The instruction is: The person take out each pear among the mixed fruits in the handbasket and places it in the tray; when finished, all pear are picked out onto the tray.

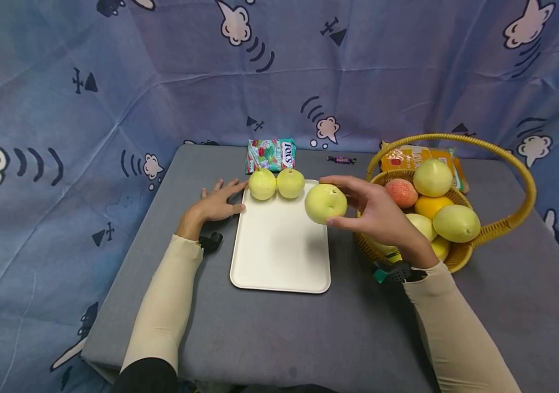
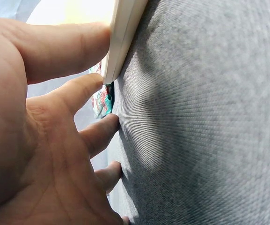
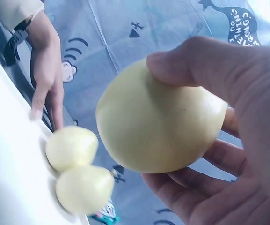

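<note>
A pale yellow-green pear (image 1: 325, 203) is held by my right hand (image 1: 380, 210) above the right side of a white tray (image 1: 281, 256). In the right wrist view the thumb lies over this pear (image 3: 158, 122) and the fingers curl under it. Two similar pears (image 1: 262, 184) (image 1: 291, 183) sit side by side at the tray's far left end. My left hand (image 1: 218, 203) rests on the table left of the tray with fingers spread. Up close in the left wrist view, its thumb and index fingertip touch the tray's edge (image 2: 120, 42).
Right of the tray stands a yellow wicker basket (image 1: 500, 224) with a tall handle, full of several pears, a peach (image 1: 401, 192) and an orange fruit (image 1: 432, 206). Behind the tray lie a green candy bag (image 1: 271, 154) and a small purple candy (image 1: 342, 160). An orange package (image 1: 414, 155) lies behind the basket.
</note>
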Motion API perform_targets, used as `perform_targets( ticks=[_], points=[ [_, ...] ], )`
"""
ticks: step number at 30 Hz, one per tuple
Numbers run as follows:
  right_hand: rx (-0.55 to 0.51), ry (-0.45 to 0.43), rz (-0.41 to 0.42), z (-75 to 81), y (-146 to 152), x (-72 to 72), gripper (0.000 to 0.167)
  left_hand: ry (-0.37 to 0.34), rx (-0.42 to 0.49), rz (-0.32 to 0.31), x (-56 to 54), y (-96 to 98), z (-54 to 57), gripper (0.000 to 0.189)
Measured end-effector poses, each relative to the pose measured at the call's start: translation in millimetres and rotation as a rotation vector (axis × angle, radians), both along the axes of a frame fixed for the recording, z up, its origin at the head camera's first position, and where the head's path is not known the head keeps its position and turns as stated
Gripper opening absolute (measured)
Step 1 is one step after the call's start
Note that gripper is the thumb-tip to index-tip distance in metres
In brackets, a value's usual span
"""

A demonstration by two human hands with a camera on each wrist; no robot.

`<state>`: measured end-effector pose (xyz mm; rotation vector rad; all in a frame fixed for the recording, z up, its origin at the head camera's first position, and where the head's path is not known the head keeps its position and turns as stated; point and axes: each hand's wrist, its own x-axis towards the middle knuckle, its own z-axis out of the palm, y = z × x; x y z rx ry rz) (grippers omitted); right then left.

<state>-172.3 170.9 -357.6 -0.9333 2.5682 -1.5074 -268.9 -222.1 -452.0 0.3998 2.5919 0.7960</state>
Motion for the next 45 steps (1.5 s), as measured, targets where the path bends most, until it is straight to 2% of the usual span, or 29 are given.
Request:
perform_targets(
  ticks=[7,16,23,34,45],
  points=[
    [-0.033,-0.02,0.05,-7.4,-27.5,-13.5,0.074,-0.003,0.003,0.013,0.3,1.3,0.1,0.079],
    [-0.085,-0.044,0.075,-19.0,-58.5,-28.9,0.074,0.028,-0.027,0.011,0.4,1.3,2.7,0.079],
    [-0.092,-0.056,0.095,-36.3,-75.6,-42.8,0.07,0.022,-0.066,0.017,5.4,2.3,9.1,0.081],
    [-0.14,-0.183,0.109,-64.0,-103.4,-57.3,0.069,0.007,-0.1,-0.001,3.2,1.1,12.2,0.083],
    [-0.102,-0.193,0.084,-97.8,-120.3,-69.4,0.07,0.006,-0.093,-0.004,3.8,0.7,12.1,0.081]
  ],
)
